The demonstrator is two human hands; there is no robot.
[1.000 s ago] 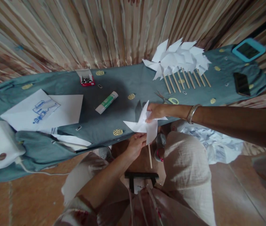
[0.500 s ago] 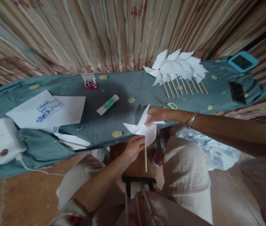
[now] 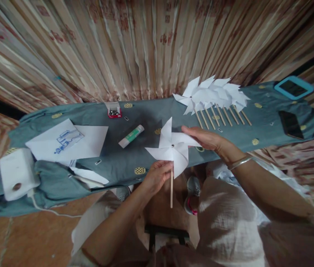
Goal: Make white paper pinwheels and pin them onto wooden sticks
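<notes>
A white paper pinwheel (image 3: 179, 154) with a metal pin at its centre is held upright over the table's near edge. My left hand (image 3: 158, 176) is closed round its wooden stick, just below the blades. At the pinwheel's right, my right hand (image 3: 203, 138) is open with fingers stretched out, by the right blade; whether it touches the paper I cannot tell. Behind that hand, scissors are mostly hidden, with part of a handle (image 3: 200, 149) showing. Several finished-looking pinwheels (image 3: 215, 94) lie overlapped in a row at the back right, sticks pointing towards me.
On the cloth-covered table (image 3: 151, 111) lie a glue stick (image 3: 131, 136), a small red box of metal pins (image 3: 114, 112), paper sheets (image 3: 93, 142), a white device (image 3: 18, 174) with a cable, a blue-framed tablet (image 3: 294, 88) and a dark phone (image 3: 290, 124). A curtain (image 3: 134, 48) hangs behind.
My right hand has come off the pinwheel's centre and moved right, its fingers opening. The pin now shows. My left hand still holds the stick. The view has shifted slightly.
</notes>
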